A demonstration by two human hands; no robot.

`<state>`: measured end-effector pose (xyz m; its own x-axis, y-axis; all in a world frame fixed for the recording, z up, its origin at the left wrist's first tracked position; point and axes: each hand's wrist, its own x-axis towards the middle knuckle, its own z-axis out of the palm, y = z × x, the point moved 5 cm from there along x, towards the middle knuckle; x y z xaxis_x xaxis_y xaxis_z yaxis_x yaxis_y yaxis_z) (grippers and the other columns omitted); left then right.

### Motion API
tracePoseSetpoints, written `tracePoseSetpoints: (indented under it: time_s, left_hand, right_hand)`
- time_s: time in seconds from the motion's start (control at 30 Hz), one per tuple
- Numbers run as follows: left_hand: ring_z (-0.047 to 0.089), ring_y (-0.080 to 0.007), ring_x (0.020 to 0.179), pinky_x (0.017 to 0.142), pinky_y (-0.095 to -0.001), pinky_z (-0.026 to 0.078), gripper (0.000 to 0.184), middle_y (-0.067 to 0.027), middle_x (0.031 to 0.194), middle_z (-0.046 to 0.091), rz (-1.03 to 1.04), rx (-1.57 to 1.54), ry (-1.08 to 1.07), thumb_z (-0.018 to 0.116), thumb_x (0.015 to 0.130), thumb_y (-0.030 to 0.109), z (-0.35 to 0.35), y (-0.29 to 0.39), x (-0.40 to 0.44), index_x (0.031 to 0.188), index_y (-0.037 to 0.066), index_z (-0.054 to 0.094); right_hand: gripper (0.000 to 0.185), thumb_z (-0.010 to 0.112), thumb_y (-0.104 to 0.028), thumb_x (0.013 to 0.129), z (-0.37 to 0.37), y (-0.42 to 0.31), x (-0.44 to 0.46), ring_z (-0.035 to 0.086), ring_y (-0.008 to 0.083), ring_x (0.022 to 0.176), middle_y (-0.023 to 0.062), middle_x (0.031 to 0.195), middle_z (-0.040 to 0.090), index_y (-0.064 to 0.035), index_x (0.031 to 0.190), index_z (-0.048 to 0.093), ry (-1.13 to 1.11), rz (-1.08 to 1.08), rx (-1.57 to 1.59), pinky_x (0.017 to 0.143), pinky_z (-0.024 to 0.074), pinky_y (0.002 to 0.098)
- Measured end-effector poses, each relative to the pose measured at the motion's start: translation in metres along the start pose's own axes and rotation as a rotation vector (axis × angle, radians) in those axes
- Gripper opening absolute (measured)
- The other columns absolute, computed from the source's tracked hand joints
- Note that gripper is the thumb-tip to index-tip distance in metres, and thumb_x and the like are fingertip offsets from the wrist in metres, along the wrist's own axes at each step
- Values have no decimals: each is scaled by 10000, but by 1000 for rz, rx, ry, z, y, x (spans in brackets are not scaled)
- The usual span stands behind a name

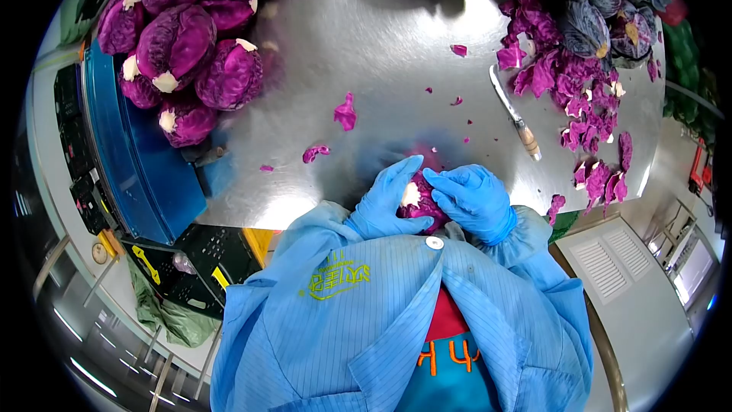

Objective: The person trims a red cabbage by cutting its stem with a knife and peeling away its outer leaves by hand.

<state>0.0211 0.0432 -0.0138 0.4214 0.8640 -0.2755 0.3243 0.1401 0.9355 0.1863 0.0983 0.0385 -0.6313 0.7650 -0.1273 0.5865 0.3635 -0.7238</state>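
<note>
Near the front edge of the metal table, a purple cabbage (427, 214) with a pale cut stem end sits between my two blue-gloved hands. My left hand (387, 202) wraps round its left side, thumb and fingers curved against it. On the right, my right hand (474, 200) has its fingers pressed together at the cabbage's upper right; part of the leaves is hidden beneath them. A knife (516, 116) with a wooden handle lies farther right, its blade pointing away from me.
Several trimmed cabbages (177, 46) are piled at the left beside a blue bin (145, 152). Torn leaves (583, 99) and darker untrimmed cabbages (585, 27) cover the right side of the metal table (297, 84). Small scraps lie around the middle.
</note>
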Motion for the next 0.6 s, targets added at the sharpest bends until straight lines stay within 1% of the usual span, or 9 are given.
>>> tracePoseSetpoints:
  time_s: [0.07, 0.17, 0.27, 0.37, 0.47, 0.57, 0.6]
  left_hand:
    - [397, -333, 1337, 1120, -412, 323, 1020, -174, 1468, 392, -19, -20, -6, 865, 675, 332, 0, -2, 0, 1475, 15, 318]
    - [393, -334, 1342, 1115, -414, 328, 1001, -184, 1466, 390, 12, 5, -10, 861, 685, 315, -4, 2, 2, 1474, 13, 322]
    - [395, -333, 1343, 1113, -414, 326, 983, -188, 1460, 397, 142, 55, -24, 853, 703, 290, -7, 8, 5, 1477, 11, 315]
    - [366, -327, 1377, 1127, -412, 306, 896, -185, 1477, 389, 152, -30, -70, 815, 757, 228, -14, 14, 6, 1476, 3, 328]
    - [348, -315, 1402, 1141, -408, 287, 775, -191, 1486, 393, 93, -159, -105, 766, 806, 153, -21, 11, 2, 1456, -8, 375]
    - [343, -300, 1412, 1146, -405, 281, 673, -196, 1487, 401, -22, -325, -128, 718, 836, 91, -22, 6, 1, 1430, -16, 421]
    - [352, -301, 1407, 1144, -406, 286, 672, -194, 1481, 411, -3, -311, -124, 729, 831, 100, -23, 7, 1, 1423, -15, 432]
  right_hand:
    - [299, 730, -233, 805, -2, 2, 1, 624, 250, 871, 45, 933, 665, -159, 1094, 710, 11, 4, 57, 734, 513, 378]
    - [268, 749, -217, 785, 0, 6, 6, 620, 258, 860, 46, 883, 655, -140, 1038, 713, 7, 62, 135, 739, 510, 385]
    - [295, 769, -216, 777, 1, 11, 3, 613, 249, 909, 63, 929, 643, -117, 1045, 699, -11, 195, 326, 795, 502, 367]
    - [353, 789, -229, 769, 8, 15, -2, 590, 238, 964, 83, 1003, 621, -102, 1081, 681, 66, 440, 593, 860, 481, 346]
    - [382, 791, -232, 773, 16, 13, -3, 569, 233, 998, 93, 1059, 599, -94, 1107, 666, -18, 464, 608, 904, 460, 339]
    - [369, 779, -209, 780, 22, 19, -7, 570, 236, 985, 89, 1037, 605, -88, 1108, 663, -22, 446, 654, 908, 456, 349]
    - [361, 775, -198, 782, 21, 18, -8, 570, 233, 985, 87, 1036, 607, -84, 1106, 663, -8, 420, 648, 906, 455, 349]
